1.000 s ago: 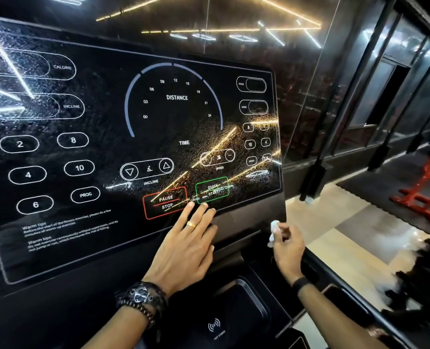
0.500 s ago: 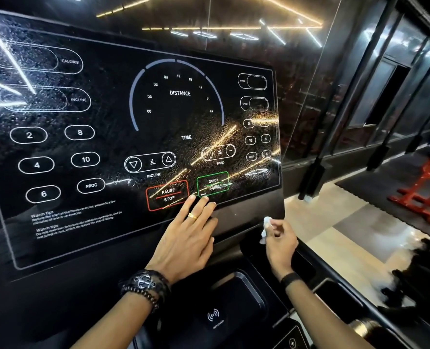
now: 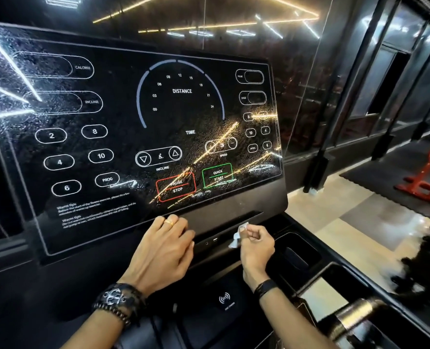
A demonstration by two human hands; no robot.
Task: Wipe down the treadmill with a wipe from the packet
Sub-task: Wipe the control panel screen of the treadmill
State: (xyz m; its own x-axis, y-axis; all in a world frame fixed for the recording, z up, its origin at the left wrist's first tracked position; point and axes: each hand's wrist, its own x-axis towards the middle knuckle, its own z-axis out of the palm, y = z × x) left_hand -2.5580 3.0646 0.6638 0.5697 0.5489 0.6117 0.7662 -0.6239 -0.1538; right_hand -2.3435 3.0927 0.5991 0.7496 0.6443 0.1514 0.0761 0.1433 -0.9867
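At a gym treadmill, we stand before its glossy black touch console (image 3: 143,137), the glass speckled with fine droplets and streaked with reflected ceiling lights. Our right hand (image 3: 256,245) pinches a small crumpled white wipe (image 3: 237,235) between thumb and curled fingers, holding it just below the console's lower right edge, above the dark plastic tray (image 3: 297,250); whether the wipe touches the panel we cannot tell. Our left hand (image 3: 163,250), wearing a gold ring (image 3: 169,222) and a black beaded bracelet (image 3: 118,298), lies flat with fingers straight and relaxed against the console's bottom rim, gripping nothing, apparently steadying us.

The wipe looks light, limp and damp. We judge it will bunch and slip unless kept spread under flat fingers, so it is best taken by an edge, opened out, then pressed with the pads. The console is rigid and smooth, likely slick when wet, and its printed PAUSE/STOP (image 3: 176,186) and QUICK START (image 3: 217,175) keys may respond to touch, calling for light pressure. The packet is not in view.
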